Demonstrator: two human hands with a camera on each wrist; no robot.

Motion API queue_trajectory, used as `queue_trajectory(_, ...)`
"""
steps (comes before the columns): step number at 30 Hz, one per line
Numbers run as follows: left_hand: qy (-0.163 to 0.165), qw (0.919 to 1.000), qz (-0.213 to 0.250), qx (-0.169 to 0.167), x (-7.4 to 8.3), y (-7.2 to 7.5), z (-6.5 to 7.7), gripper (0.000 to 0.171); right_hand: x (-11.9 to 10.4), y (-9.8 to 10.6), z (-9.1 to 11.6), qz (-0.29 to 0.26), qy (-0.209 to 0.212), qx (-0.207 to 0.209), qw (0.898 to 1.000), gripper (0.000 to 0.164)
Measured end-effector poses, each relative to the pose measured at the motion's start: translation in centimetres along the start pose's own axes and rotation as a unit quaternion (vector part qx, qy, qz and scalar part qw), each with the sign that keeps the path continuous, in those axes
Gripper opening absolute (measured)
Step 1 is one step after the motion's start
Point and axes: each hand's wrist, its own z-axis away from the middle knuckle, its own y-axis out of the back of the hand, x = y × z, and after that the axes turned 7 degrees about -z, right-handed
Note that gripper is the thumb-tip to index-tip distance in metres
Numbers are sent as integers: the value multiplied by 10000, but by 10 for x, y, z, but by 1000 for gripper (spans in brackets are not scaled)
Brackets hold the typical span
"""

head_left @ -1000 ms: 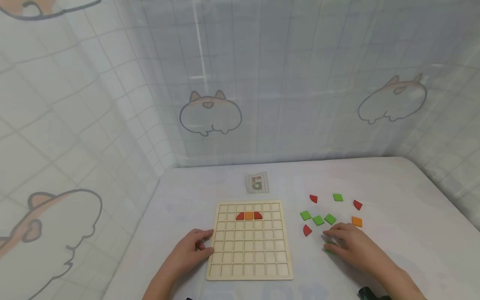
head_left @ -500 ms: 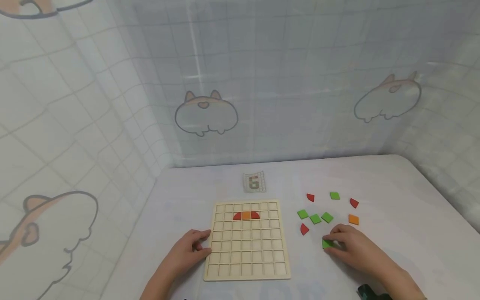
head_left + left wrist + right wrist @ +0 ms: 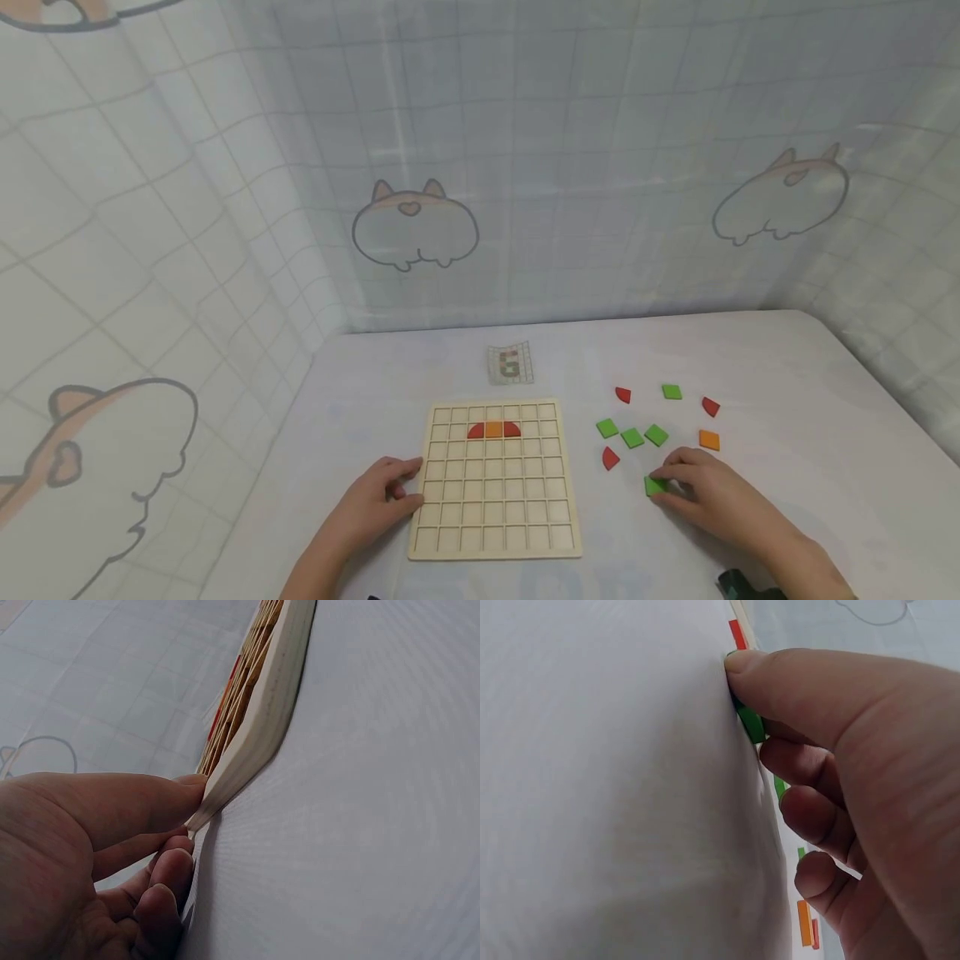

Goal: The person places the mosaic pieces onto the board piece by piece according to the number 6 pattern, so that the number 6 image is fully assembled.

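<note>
Pinching a green square in the right hand, near the right on the counter. Touching the left edge of the board with the left hand, held loosely apart (with red and orange bits far inside).

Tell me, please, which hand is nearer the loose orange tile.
Right. The right hand is just short of the orange tile; the left hand far left, past the board.

A small card shows a 6-like figure.

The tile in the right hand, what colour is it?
The tile is green, clearest in the head view.
</note>
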Motion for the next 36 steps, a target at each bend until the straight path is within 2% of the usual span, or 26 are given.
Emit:
queue_trajectory(6,13,10000,-23,71,-1,0,0,53,-4,-1,-3,202,-255,28,9995,22)
queue_trajectory(12,-10,10000,-29,54,-3,-1,0,54,-8,0,-5,173,-505,10,9986,22)
queue_trajectory(20,-140,9999,-64,33,-4,-1,-2,54,-13,2,-7,128,-325,267,9990,23)
queue_trajectory(28,-233,9997,-19,-16,-1,2,-1,53,-25,-6,-16,181,149,585,9980,23)
queue_trajectory(36,-226,9997,40,-78,-4,0,-2,54,-46,-15,-45,139,1285,581,9899,20)
